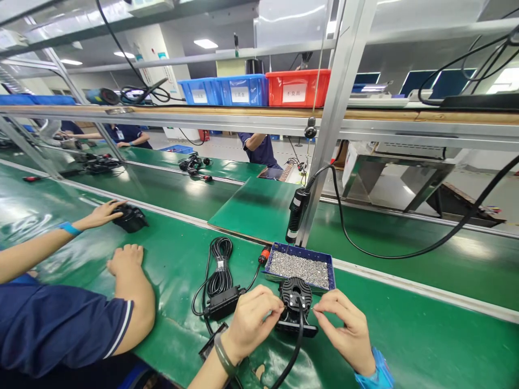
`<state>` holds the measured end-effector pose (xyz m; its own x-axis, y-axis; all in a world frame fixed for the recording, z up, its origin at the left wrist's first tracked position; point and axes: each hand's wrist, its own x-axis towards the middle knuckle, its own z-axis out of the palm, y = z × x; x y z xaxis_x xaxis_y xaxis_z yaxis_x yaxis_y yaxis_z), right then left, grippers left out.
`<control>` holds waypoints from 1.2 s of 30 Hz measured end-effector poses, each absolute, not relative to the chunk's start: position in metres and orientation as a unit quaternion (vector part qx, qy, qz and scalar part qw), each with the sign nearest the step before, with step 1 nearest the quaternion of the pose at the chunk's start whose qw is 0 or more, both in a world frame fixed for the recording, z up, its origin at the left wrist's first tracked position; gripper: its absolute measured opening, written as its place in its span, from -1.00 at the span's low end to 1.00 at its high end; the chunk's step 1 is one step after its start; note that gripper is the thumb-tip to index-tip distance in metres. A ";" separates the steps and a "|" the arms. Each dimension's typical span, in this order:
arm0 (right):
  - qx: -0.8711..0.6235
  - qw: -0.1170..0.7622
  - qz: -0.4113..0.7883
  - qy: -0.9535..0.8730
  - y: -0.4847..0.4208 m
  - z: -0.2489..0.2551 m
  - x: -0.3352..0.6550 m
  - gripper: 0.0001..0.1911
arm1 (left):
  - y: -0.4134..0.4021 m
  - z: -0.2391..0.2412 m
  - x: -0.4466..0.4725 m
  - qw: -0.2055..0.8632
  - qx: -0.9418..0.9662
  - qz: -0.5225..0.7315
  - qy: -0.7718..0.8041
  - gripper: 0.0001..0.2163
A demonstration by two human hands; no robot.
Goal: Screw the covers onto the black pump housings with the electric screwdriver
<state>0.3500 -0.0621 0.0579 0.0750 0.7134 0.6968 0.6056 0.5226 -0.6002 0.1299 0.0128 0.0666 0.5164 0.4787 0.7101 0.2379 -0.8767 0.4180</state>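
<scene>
In the head view, my left hand [252, 319] and right hand [347, 324] meet over a round black lamp [295, 302] that sits on the green belt [405, 335], just in front of a blue tray [332, 276] heaped with small screws [300, 268]. The left hand's fingers are curled together, its fingertips against the lamp's left flank; I note the thumb and forefinger pressed close, but whether a screw sits between them is too small to tell. The right hand pinches thumb to forefinger just beside the lamp's right edge, on something too small to identify. A black cable [292, 348] leaves the lamp toward me, and a coiled lead [219, 265] with a black box [224, 303] lies to the left, touching the belt. My assessment: the lamp is a rigid finned casting, fairly heavy for its bulk, unlikely to slip on the belt; it is best gripped by the ribbed rim or the bracket, not by the cable, which is limp and will drag. A driver [295, 212] hangs by the post behind the tray. To the left, a co-worker's hand [101, 213] rests on another black unit [130, 218]; the other hand [125, 258] lies loosely closed on the belt.
</scene>
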 end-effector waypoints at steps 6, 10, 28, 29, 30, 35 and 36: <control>-0.443 0.493 0.003 -0.749 -0.058 0.058 0.356 -0.75 | 0.012 0.075 0.127 0.100 0.903 0.376 0.183 -0.85; -0.417 0.473 -0.020 -0.776 -0.056 0.050 0.368 -0.61 | 0.012 0.068 0.132 0.228 0.847 0.407 0.253 -0.90; -0.661 0.150 0.112 -0.727 0.032 0.013 0.400 -0.76 | 0.068 0.041 0.142 0.679 0.657 0.131 0.300 -0.44; -0.672 0.101 0.131 -0.721 0.043 0.013 0.400 -0.83 | 0.073 0.041 0.140 0.653 0.685 0.099 0.307 -0.49; -0.682 0.055 0.149 -0.714 0.051 0.012 0.399 -0.87 | 0.078 0.042 0.139 0.617 0.716 0.073 0.319 -0.56; -0.708 -0.063 0.176 -0.681 0.064 0.018 0.393 -0.80 | 0.104 0.043 0.163 0.428 0.810 0.070 0.394 -0.81; -0.711 -0.064 0.168 -0.679 0.062 0.022 0.392 -0.80 | 0.108 0.042 0.172 0.395 0.824 0.070 0.401 -0.78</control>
